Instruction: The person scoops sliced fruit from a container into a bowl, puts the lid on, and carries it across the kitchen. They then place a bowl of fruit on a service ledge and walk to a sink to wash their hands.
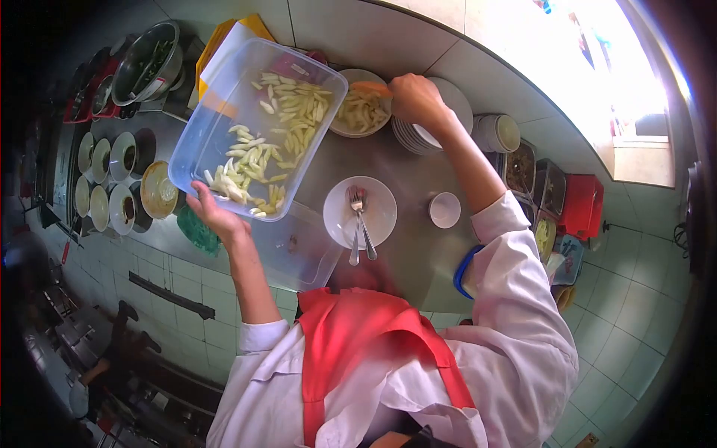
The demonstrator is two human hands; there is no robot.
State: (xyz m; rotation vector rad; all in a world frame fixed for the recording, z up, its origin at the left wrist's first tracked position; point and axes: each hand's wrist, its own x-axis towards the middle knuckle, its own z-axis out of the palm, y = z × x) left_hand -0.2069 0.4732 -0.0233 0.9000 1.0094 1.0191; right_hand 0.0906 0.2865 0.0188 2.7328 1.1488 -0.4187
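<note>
My left hand (211,211) grips the near rim of a clear plastic tub (224,104), lifted and tilted above the steel counter (403,160). Pale cut potato sticks (276,134) lie scattered inside the tub. My right hand (415,98) reaches to the far side, closed on an orange piece (371,87) over a plate of fries (360,112). A white plate (377,213) with two forks (359,224) sits in front of me, and a small white cup (445,210) stands to its right.
A stack of white plates (457,112) sits behind my right hand, with small stacked bowls (499,133) beside it. Several sauce bowls (112,179) line the left side. A metal pot (147,63) stands far left. Metal condiment trays (534,175) and a red box (581,203) are on the right.
</note>
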